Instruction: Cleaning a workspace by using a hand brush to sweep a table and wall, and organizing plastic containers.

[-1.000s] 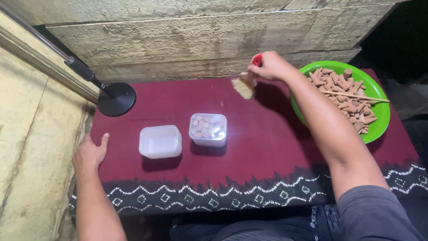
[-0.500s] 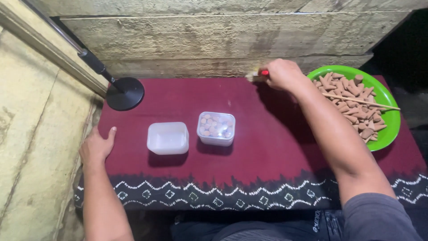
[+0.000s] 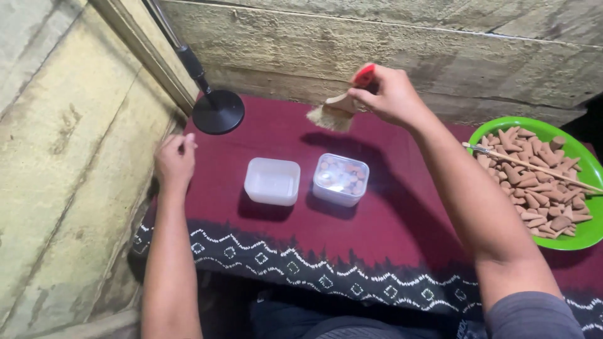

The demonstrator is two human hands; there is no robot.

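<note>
Nearest the camera, the patterned hem of a dark red cloth (image 3: 326,270) is seen hanging over the table's front edge, with both forearms reaching across it. A little further in, two small clear plastic tubs are set just beside each other: the left tub (image 3: 272,181) appears empty, while the right tub (image 3: 340,179) is closed with a lid and is filled with small pale and brownish pieces, though what they are cannot be made out through the lid.

To the left of the tubs, the left hand (image 3: 174,160) is rested on the cloth near the table's edge, loosely curled and holding nothing. To the right, a green plate (image 3: 584,235) is heaped with brown cone-shaped pieces (image 3: 534,188), and a thin stick (image 3: 534,168) is laid across the heap.

Furthest back, the right hand (image 3: 391,97) is closed around the red handle of a small brush (image 3: 339,112), which is held above the cloth with its bristles pointing left, well apart from the tubs. A black round stand base (image 3: 218,112) is set at the back left corner.

As things lie, one tub is judged filled, one unfilled, and the plate is well stocked.
</note>
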